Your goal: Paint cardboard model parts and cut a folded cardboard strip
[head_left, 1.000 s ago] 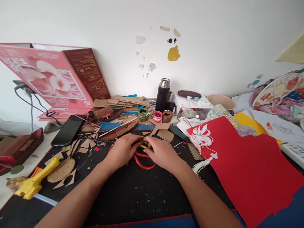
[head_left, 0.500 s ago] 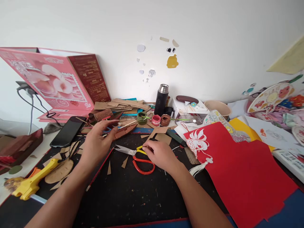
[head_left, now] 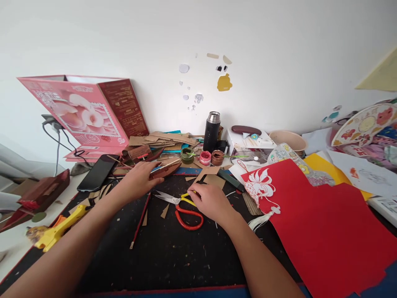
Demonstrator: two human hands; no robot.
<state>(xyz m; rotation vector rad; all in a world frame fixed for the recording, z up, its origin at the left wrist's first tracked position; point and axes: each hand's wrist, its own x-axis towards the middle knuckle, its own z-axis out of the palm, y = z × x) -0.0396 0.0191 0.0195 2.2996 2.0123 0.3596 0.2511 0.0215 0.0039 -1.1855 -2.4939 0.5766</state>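
Note:
My left hand (head_left: pixel 141 180) reaches over the near end of a brown, boat-shaped cardboard piece (head_left: pixel 169 169), its thumb and fingers apart. Whether the fingertips touch the piece I cannot tell. Scissors (head_left: pixel 174 200) lie on the black mat with blades parted, pointing left; one handle loop is red, the other yellow. My right hand (head_left: pixel 212 200) is closed at the yellow loop, thumb and forefinger pinched on it. A thin red stick (head_left: pixel 141 221), pencil or brush, lies left of the scissors. Small cardboard scraps (head_left: pixel 165 211) are beside the blades.
Open paint jars, green (head_left: pixel 187 156), red (head_left: pixel 205 157) and brown (head_left: pixel 217 157), stand before a black flask (head_left: pixel 212 132). A red paper sheet (head_left: pixel 313 223) covers the right side. Leftward are a phone (head_left: pixel 97 172), a yellow glue gun (head_left: pixel 60 231) and a pink box (head_left: pixel 89 111).
My left hand has moved right and lowered toward the boat-shaped piece. My right hand stays at the scissors. The view has shifted slightly, and the red stick appears steeper.

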